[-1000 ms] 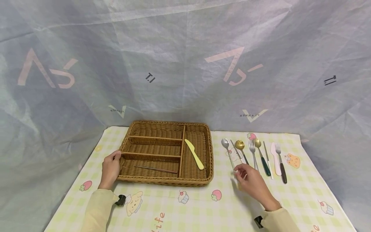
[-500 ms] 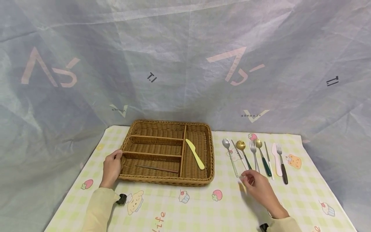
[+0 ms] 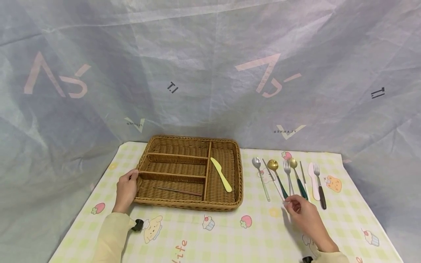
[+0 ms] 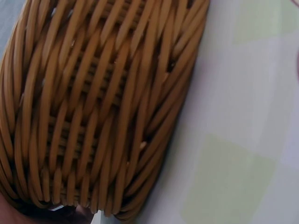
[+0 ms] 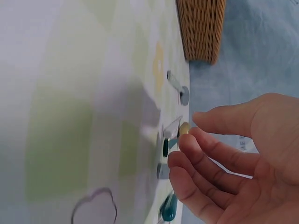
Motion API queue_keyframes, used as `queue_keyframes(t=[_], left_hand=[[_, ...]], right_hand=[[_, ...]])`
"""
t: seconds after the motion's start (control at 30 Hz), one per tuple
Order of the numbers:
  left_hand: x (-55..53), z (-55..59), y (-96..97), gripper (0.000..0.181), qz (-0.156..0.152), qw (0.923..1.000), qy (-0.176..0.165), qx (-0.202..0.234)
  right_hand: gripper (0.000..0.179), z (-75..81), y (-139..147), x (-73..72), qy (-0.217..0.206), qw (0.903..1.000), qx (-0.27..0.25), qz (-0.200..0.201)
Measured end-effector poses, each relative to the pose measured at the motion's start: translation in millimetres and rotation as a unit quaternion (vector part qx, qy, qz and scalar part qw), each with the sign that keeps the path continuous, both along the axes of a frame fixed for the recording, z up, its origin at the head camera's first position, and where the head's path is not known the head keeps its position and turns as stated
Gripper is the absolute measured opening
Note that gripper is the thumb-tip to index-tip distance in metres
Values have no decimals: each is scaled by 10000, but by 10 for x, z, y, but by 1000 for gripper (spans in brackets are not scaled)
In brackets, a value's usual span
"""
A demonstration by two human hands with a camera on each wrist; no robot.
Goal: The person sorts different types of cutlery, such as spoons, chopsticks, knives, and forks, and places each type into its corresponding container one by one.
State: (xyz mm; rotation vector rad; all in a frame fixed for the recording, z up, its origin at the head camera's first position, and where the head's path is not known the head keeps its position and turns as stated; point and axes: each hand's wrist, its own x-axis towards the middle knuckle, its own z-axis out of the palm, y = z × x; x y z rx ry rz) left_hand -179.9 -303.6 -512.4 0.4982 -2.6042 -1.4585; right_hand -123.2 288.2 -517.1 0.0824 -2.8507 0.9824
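Wicker tray (image 3: 187, 205) sits immediately to the right of the left hand (image 3: 126, 191), which grips it by the rim at its left side; the left wrist view is mostly woven wall, with a bit of that hand below. Across the tray from this hold, a yellow knife (image 3: 222, 175) lies in the right-hand compartment, while a brown stick (image 3: 190, 193) lies in the near one, closest to the hold. The right hand (image 3: 304, 213) pinches nothing: its fingers curve loosely, the thumb just apart from them. Right by its fingertips is the handle end of a gold spoon (image 3: 272, 164); whether they touch, I cannot tell. Left of those fingertips lie a thin stick (image 3: 273, 179) and, further out, a steel spoon (image 3: 256, 162). Beyond them are a steel fork (image 3: 287, 166) and a green-handled gold spoon (image 3: 302, 190). A pale pink knife (image 3: 314, 182) and a dark-handled fork (image 3: 322, 196) lie beyond and to the right, all on the checked cloth (image 3: 230, 243)
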Motion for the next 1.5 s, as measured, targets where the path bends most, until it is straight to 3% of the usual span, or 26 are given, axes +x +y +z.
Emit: queue_keyframes(t=[0.47,0.77,0.93,1.23,1.5], left_hand=[[-9,-4,3,58,76,10000,59,-22],[-7,-14,0,58,134,9999,101,-7],[-5,-7,5,59,108,9999,100,-23],[-3,-8,5,58,102,9999,87,-22],[-9,-24,2,58,136,9999,89,-3]], right_hand=[[12,45,270,34,-239,9984,413,-307],[11,61,575,-48,635,9952,609,-429],[12,139,738,-137,800,9924,743,-572],[30,220,1026,-348,382,9929,942,-619],[45,152,1206,-481,-436,9915,909,-816]])
